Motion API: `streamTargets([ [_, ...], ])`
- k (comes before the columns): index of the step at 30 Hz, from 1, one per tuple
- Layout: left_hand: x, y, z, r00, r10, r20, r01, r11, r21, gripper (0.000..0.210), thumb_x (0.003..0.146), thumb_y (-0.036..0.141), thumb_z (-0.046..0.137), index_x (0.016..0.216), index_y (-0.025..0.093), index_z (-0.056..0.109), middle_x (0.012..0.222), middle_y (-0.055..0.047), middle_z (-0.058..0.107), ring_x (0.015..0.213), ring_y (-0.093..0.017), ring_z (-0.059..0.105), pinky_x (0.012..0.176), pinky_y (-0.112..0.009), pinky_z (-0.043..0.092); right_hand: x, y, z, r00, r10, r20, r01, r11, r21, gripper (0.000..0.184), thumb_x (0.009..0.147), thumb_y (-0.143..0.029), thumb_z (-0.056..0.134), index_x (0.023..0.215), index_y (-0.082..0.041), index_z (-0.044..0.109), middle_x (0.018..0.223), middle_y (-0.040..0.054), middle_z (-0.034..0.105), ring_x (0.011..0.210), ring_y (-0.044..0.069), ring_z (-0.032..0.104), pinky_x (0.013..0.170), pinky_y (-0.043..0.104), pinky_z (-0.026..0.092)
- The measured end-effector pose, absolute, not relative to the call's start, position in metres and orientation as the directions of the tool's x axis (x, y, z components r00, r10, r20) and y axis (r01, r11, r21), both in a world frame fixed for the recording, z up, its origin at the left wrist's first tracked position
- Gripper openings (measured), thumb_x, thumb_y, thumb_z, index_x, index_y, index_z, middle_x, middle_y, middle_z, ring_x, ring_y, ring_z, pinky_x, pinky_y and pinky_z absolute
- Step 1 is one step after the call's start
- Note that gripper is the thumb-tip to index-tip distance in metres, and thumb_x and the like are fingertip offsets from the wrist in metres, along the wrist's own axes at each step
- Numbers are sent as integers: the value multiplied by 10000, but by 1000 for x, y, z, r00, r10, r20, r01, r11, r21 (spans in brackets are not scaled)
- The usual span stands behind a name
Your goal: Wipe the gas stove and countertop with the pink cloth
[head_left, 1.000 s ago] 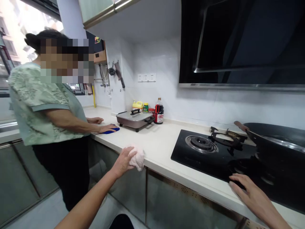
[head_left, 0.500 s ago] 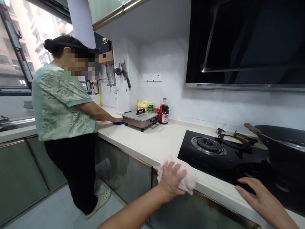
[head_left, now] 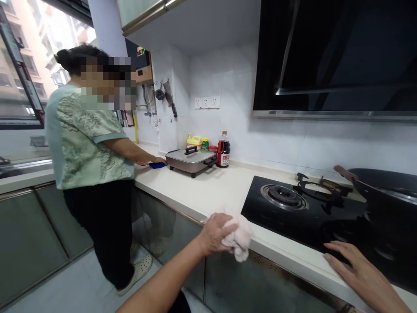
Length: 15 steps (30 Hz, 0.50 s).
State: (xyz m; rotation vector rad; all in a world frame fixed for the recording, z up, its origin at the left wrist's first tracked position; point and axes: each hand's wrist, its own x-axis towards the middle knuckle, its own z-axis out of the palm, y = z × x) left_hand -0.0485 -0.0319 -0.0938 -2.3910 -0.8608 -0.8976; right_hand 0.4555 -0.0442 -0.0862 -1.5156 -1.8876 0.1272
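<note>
Clutching a bunched pale pink cloth [head_left: 240, 240] in the left hand [head_left: 215, 234], with fingers bent over its upper left side and with the forearm [head_left: 166, 274] stretched up and rightward from the bottom of the view. Held at the front edge of the white desk [head_left: 208, 195], close to the front left corner of the black stove [head_left: 256, 213], with a fold drooping past the edge. At far right, with the right hand [head_left: 361, 273] palm down, loosely open and holding nothing, posed by the stove's front edge; unclear whether touching.
</note>
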Motion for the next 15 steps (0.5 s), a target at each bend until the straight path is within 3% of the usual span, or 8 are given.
streamTargets([
  [2, -83, -34, -80, 539, 487, 687, 732, -675, -96, 706, 926, 742, 514, 1419, 246, 611, 1380, -168, 647, 1283, -329, 585, 1082, -506, 464, 455, -43, -88, -73, 880, 469, 818, 321, -477, 634, 855, -790, 527, 1171, -292, 759, 1359, 111, 660, 1234, 356, 655, 998, 509, 578],
  [5, -117, -37, -58, 347, 672, 654, 819, -557, 137, 559, 1025, 552, 420, 1459, 236, 578, 1413, -142, 644, 1323, -294, 580, 1145, -491, 444, 455, -41, -90, -86, 869, 487, 816, 342, -466, 635, 856, -792, 529, 1168, -291, 764, 1360, 109, 664, 1253, 365, 645, 1037, 531, 558],
  [8, -125, -41, -43, 55, 792, 609, 890, -316, 330, 625, 1015, 480, 449, 1583, 219, 434, 1556, -151, 532, 1449, -309, 479, 1202, -526, 389, 454, -42, -92, -90, 866, 492, 815, 348, -463, 639, 852, -799, 529, 1159, -294, 771, 1366, 109, 666, 1275, 374, 632, 1053, 549, 551],
  [11, -119, -49, -41, -48, 853, 520, 941, -137, 310, 744, 950, 568, 569, 1613, 276, 404, 1680, -157, 372, 1551, -417, 306, 1206, -673, 300, 453, -44, -93, -85, 863, 498, 823, 343, -453, 639, 862, -796, 514, 1172, -299, 770, 1375, 110, 664, 1274, 378, 636, 1042, 563, 564],
  [15, -109, -59, -35, 3, 936, 352, 973, -84, 213, 620, 961, 653, 523, 1524, 397, 536, 1703, -109, 352, 1563, -454, 272, 1191, -728, 246, 459, -48, -90, -126, 864, 488, 840, 354, -411, 637, 861, -789, 526, 1209, -315, 770, 1387, 99, 667, 1266, 375, 651, 1049, 564, 577],
])
